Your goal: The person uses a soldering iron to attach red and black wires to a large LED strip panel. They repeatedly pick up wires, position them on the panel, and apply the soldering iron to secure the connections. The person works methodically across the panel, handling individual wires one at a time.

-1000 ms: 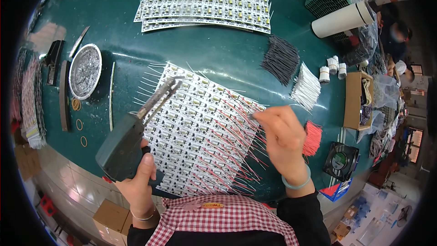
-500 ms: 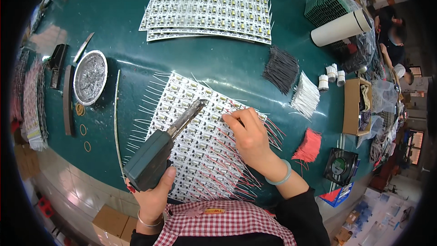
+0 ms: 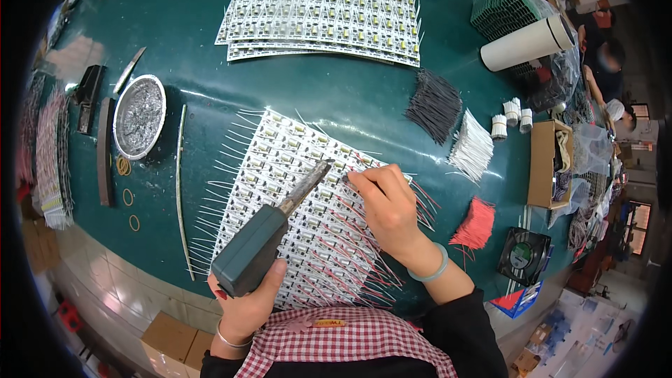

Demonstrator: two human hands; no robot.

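Note:
My left hand point(image 3: 253, 302) is closed round the dark green body of a soldering gun point(image 3: 250, 248), its long metal tip slanting up and right over a panel of small white circuit boards point(image 3: 269, 141). Close to that tip, my right hand point(image 3: 392, 208) pinches thumb and forefinger together at the panel's surface; a small dark thing shows at the fingertips, too small to name. White wires point(image 3: 222, 168) stick out along the panel's left side. Red wires point(image 3: 360, 255) lie over its right and lower part.
Stacked panels point(image 3: 322, 7) lie at the far side. Right of my hands are black point(image 3: 432, 106), white point(image 3: 467, 147) and red wire bundles point(image 3: 474, 222), a fan point(image 3: 523, 255), a carton point(image 3: 549, 161) and a white flask point(image 3: 526, 43). A metal bowl point(image 3: 140, 117) stands left. Another person point(image 3: 603, 59) is far right.
The soldering gun and my left hand have moved right, bringing the tip nearer my right fingertips. My right hand has shifted slightly right and stays pinched.

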